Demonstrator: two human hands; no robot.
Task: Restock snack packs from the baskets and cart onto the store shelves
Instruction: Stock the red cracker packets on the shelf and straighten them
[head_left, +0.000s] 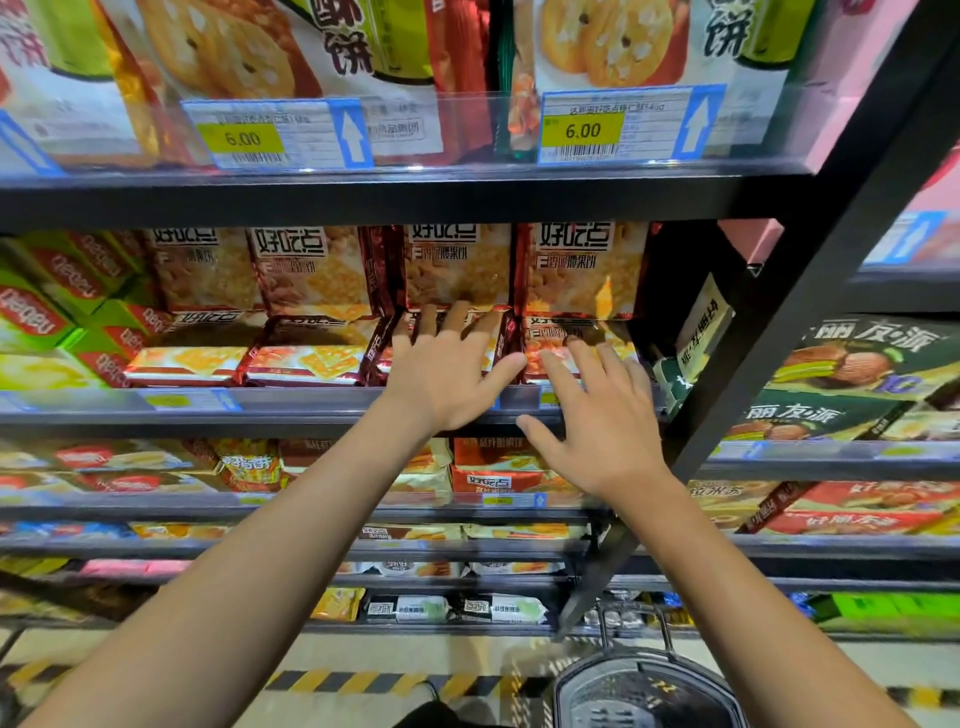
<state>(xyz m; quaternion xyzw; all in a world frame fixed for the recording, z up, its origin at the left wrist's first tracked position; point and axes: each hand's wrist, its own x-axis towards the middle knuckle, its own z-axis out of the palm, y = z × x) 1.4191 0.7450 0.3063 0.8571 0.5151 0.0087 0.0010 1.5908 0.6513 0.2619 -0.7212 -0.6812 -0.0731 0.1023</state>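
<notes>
Both my hands reach onto the middle shelf (311, 415) of a black store rack. My left hand (447, 374) lies flat, fingers straight, on a dark red biscuit pack (498, 338) lying on the shelf. My right hand (597, 415) is spread beside it, fingertips touching the neighbouring orange-and-red biscuit pack (550, 338). More packs of the same brand stand upright behind them (582, 270) and lie in a row to the left (306, 358). A dark shopping basket (644, 691) sits on the floor at the bottom right.
Green boxes (36, 317) fill the shelf's left end. Cookie bags with 6.00 price tags (582, 130) stand on the shelf above. A black diagonal post (779, 322) separates a neighbouring rack with green cake boxes (852, 358). Lower shelves hold more packs; yellow-black tape (374, 680) marks the floor.
</notes>
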